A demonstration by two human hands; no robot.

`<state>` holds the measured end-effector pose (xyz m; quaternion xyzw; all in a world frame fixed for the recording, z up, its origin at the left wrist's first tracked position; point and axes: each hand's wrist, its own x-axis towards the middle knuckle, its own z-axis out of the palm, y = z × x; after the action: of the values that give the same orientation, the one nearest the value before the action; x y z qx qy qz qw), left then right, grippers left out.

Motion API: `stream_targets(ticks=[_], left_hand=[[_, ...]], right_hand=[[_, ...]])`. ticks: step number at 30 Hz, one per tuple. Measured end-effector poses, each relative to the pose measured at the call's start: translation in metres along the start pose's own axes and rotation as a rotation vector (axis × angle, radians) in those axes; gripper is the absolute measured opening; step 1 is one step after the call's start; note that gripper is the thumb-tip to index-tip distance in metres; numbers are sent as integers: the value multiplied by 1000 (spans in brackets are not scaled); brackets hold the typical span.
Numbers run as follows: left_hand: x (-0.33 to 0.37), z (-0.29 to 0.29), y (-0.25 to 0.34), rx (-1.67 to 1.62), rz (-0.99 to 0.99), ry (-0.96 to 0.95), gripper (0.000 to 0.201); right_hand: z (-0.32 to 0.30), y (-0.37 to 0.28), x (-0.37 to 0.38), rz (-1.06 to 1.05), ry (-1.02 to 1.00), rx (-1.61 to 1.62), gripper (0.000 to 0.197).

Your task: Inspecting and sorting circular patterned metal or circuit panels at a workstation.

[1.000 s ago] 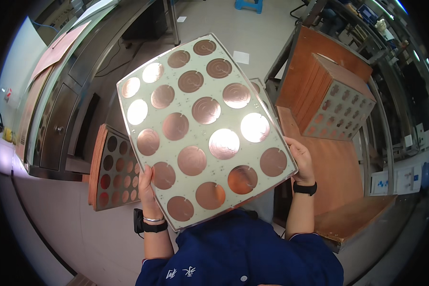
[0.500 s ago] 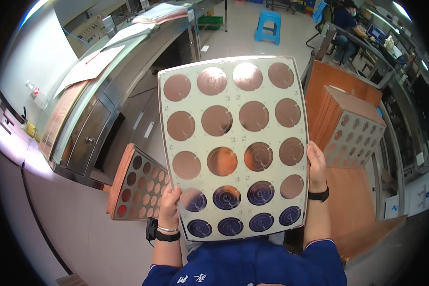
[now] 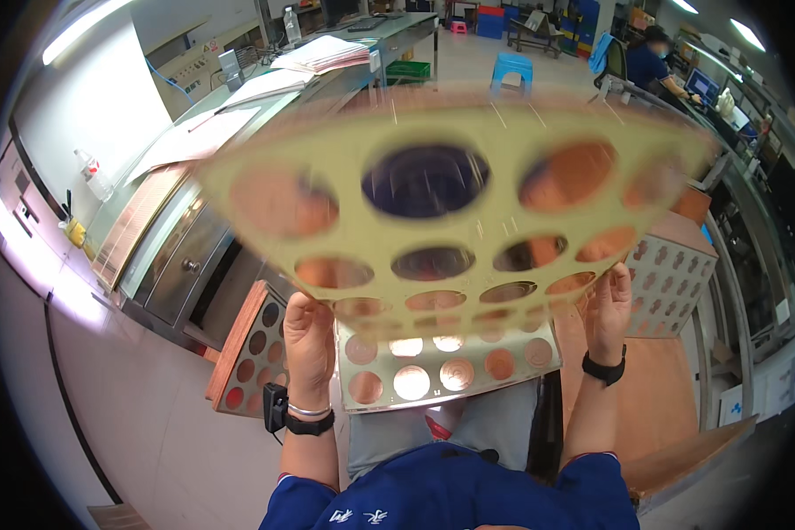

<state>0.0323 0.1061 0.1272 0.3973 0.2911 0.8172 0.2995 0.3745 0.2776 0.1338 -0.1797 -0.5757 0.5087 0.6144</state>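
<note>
A large pale-green circuit board panel (image 3: 426,181) with rows of round copper patterns is held up in front of me, its far part blurred and tilted up toward me. My left hand (image 3: 311,340) is closed on its lower left edge, and my right hand (image 3: 608,318) grips the lower right edge. Below it, a second panel (image 3: 433,380) with copper circles lies over my lap, partly hidden by the raised one. Its surface shines with reflected light.
To the left leans a stack of similar panels (image 3: 254,362); another stack (image 3: 667,274) stands at right on a brown board (image 3: 658,380). A glass-topped desk (image 3: 163,216) bears papers (image 3: 322,55). Farther off are a blue stool (image 3: 512,69) and a seated person (image 3: 649,66).
The held panel has swung from facing me nearly flat to a steep tilt, its far part now closer and blurred. A second panel has come into view beneath it. My view has tipped upward slightly.
</note>
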Motion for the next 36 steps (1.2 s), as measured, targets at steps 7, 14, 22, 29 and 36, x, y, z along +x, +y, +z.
stream_targets(ticks=[7, 14, 22, 29, 36], left_hand=[[-2, 0, -30, 33, -103, 27, 29], [-14, -2, -16, -363, -490, 130, 38], [-26, -1, -22, -138, -501, 257, 36], [-29, -3, -26, -63, -506, 230, 35], [-31, -1, -28, -105, -467, 228, 34]], right_hand=[[-37, 43, 21, 497, -196, 739, 16], [27, 33, -21, 373, 152, 681, 25], [19, 27, -23, 495, 137, 435, 37], [12, 35, -21, 490, 160, 217, 36], [3, 30, -26, 519, 149, 373, 27]])
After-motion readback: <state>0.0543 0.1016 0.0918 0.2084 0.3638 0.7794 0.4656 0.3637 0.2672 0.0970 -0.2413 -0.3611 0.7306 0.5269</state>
